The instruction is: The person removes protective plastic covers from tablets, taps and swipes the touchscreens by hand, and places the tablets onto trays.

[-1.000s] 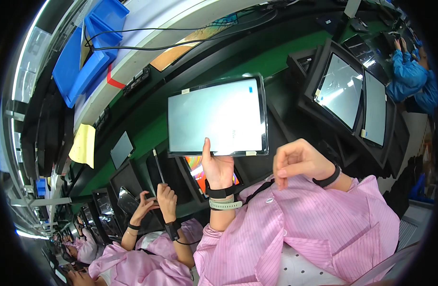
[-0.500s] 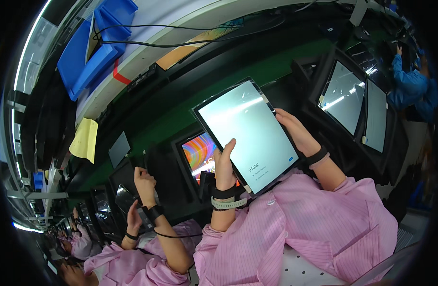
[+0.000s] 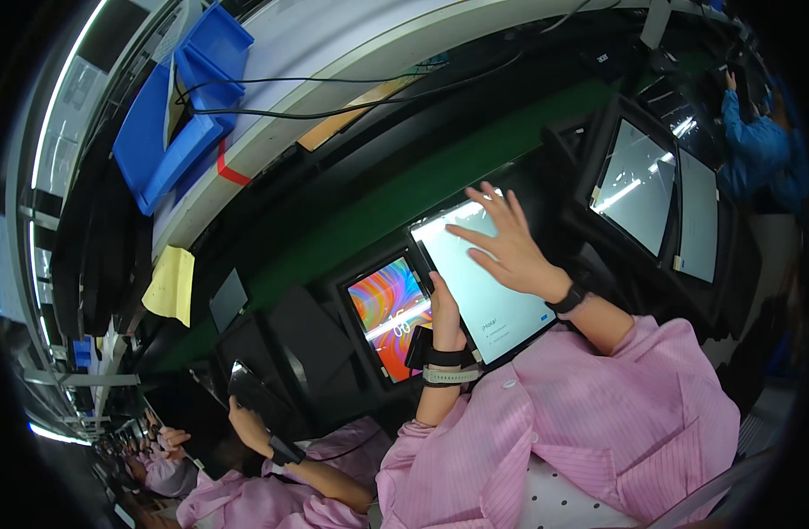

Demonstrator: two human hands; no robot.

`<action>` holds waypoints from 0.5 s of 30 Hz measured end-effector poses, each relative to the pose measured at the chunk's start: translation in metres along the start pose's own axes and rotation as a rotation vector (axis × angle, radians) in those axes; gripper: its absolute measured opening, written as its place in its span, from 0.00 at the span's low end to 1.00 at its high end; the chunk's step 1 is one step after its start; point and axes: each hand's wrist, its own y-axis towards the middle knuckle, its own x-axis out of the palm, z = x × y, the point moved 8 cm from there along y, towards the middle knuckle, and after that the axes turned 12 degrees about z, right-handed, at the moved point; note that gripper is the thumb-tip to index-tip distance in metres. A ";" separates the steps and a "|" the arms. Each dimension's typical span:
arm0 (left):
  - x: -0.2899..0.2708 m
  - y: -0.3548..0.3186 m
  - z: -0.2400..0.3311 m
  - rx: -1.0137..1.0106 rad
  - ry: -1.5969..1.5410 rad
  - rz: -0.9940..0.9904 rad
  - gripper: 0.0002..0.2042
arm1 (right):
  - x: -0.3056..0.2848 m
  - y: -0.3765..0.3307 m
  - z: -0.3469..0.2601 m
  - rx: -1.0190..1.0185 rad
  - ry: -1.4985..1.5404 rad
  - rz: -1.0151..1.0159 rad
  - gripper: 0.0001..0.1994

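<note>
A tablet (image 3: 488,309) with a pale, lit screen and a clear film along its edge is tilted up in front of my chest. My left hand (image 3: 446,310) grips its left side, thumb on the border; the fingers behind it are hidden. Over the upper part of the screen, my right hand (image 3: 513,254) is spread open with the fingers apart. I cannot tell whether its fingertips touch the glass. Just left of my left hand, a second tablet (image 3: 380,304) with a colourful screen lies in a black tray.
Two more tablets, one wide (image 3: 638,189) and one narrower (image 3: 697,216), lie in black holders on the right. A co-worker in pink on the left handles a dark tablet (image 3: 189,419). Blue bins (image 3: 149,141) and a cable (image 3: 334,112) are on the shelf above.
My right hand has left the tablet's right edge and moved over its screen, fingers spread. The tablet has dropped lower and right in view. The co-worker's hands have shifted left and down.
</note>
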 end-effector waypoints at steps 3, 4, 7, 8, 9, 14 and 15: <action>0.004 -0.004 0.006 0.090 0.217 0.015 0.28 | 0.017 0.006 0.003 -0.050 -0.003 -0.020 0.14; 0.003 -0.005 0.007 0.088 0.219 0.019 0.28 | 0.015 0.007 0.006 -0.047 0.001 -0.022 0.14; -0.006 -0.004 0.014 0.124 0.172 0.062 0.32 | -0.014 0.003 0.039 0.047 -0.047 0.093 0.11; -0.007 -0.004 0.017 0.117 0.177 0.068 0.32 | -0.025 0.000 0.050 0.092 -0.121 0.073 0.11; -0.004 -0.005 0.020 0.090 0.134 0.057 0.32 | -0.023 -0.006 0.058 0.104 -0.144 0.028 0.12; -0.001 -0.003 0.020 0.039 -0.037 -0.015 0.34 | -0.020 -0.028 0.064 0.224 0.364 -0.099 0.20; -0.001 -0.005 0.023 0.037 -0.037 -0.016 0.34 | -0.023 -0.031 0.064 0.243 0.509 -0.141 0.24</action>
